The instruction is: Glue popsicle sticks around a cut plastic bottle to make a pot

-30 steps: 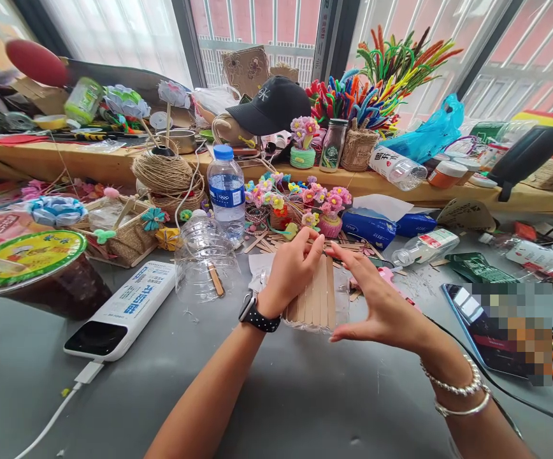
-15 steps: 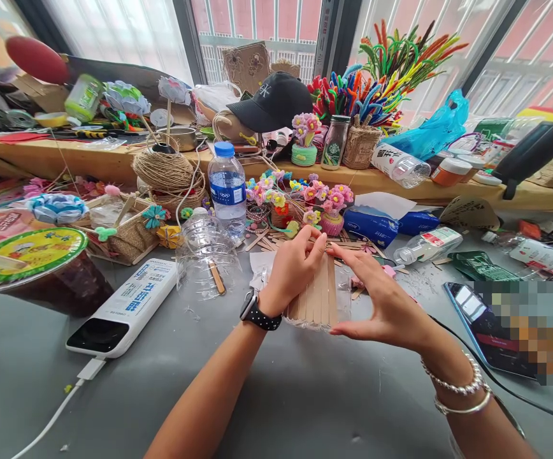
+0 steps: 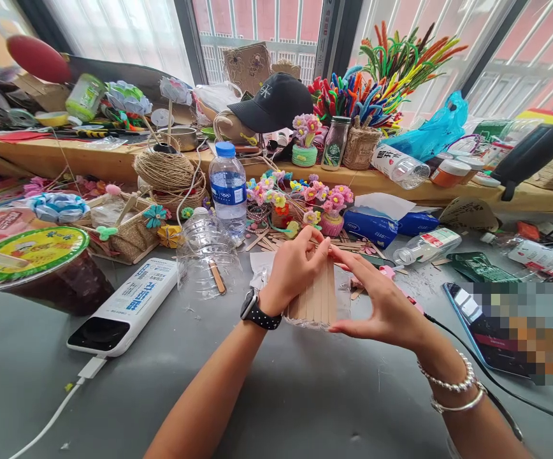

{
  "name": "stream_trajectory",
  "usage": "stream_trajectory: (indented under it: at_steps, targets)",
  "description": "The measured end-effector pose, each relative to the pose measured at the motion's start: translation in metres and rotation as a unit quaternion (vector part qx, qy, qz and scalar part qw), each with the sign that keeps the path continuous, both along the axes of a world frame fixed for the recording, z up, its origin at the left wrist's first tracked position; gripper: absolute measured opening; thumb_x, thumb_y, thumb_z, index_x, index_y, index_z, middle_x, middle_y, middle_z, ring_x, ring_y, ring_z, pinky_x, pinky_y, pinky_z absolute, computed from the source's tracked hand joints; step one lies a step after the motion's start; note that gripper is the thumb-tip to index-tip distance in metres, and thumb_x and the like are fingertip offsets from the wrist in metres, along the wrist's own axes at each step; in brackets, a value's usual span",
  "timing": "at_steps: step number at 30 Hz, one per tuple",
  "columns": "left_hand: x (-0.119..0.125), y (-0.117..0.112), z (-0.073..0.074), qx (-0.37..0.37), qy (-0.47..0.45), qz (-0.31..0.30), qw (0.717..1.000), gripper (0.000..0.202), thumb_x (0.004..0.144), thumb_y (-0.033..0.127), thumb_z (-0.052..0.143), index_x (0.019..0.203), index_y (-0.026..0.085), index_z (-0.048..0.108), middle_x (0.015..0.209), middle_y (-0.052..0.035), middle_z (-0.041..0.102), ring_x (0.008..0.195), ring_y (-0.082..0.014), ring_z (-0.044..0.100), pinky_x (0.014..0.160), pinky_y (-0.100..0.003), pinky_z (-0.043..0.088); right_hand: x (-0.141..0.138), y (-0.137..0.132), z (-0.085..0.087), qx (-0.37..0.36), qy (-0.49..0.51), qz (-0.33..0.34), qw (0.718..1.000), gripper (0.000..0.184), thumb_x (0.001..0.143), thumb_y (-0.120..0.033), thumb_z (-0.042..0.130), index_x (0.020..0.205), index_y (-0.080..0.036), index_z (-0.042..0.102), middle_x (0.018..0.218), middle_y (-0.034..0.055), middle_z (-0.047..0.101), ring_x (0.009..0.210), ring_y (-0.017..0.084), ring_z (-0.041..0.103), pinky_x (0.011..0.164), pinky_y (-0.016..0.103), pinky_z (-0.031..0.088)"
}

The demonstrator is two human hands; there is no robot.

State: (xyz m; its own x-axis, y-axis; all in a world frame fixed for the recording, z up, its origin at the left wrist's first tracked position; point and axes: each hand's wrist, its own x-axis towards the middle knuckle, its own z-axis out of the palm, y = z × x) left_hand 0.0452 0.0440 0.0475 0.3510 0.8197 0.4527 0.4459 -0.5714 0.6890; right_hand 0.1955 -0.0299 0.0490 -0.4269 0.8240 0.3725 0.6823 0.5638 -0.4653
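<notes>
A clear plastic bottle piece covered with several upright wooden craft sticks stands on the grey table, held between both hands. My left hand wraps round its left side with the fingers curled over the stick tops. My right hand presses the right side, thumb at the bottom edge and fingers on the top of the sticks. A dark watch sits on my left wrist and bead bracelets on my right.
A cut clear bottle with a stick inside, a water bottle, a white power bank with cable, twine spool, loose sticks, pipe-cleaner flowers, tissue pack and phone crowd the table.
Both hands stay on the stick-covered piece. My right hand has closed in a little, its fingertips now meeting my left fingertips at the top of the sticks.
</notes>
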Motion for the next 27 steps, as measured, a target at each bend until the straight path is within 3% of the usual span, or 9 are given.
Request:
stream_trajectory:
  at_steps: [19,22,27]
  targets:
    - [-0.002,0.002,0.000,0.014,0.020,-0.045,0.999,0.014,0.086,0.027,0.037,0.083,0.018,0.048,0.065,0.0022,0.058,0.057,-0.0110,0.051,0.054,-0.021,0.034,0.000,-0.003,0.008,-0.068,-0.007,0.010,0.998,0.085,0.066,-0.048,0.061,0.134,-0.022,0.016,0.131,0.0096,0.030,0.124,0.021,0.029,0.103,0.038,0.029]
    - [-0.008,0.003,0.006,-0.002,0.044,-0.079,0.996,0.017,0.087,0.026,0.034,0.083,0.018,0.049,0.069,0.0007,0.058,0.061,-0.0122,0.052,0.057,-0.022,0.036,-0.001,-0.004,0.010,-0.077,-0.002,0.007,0.997,0.088,0.064,-0.048,0.062,0.134,-0.024,0.014,0.131,0.0087,0.030,0.124,0.021,0.029,0.102,0.037,0.031]
    - [-0.026,0.005,0.023,-0.072,0.066,-0.198,0.975,0.021,0.088,0.027,0.033,0.089,0.017,0.051,0.087,-0.0029,0.059,0.081,-0.0155,0.054,0.070,-0.025,0.039,-0.005,-0.009,0.015,-0.065,-0.029,0.009,0.997,0.090,0.063,-0.047,0.064,0.134,-0.025,0.013,0.130,0.0079,0.031,0.123,0.020,0.031,0.102,0.036,0.030]
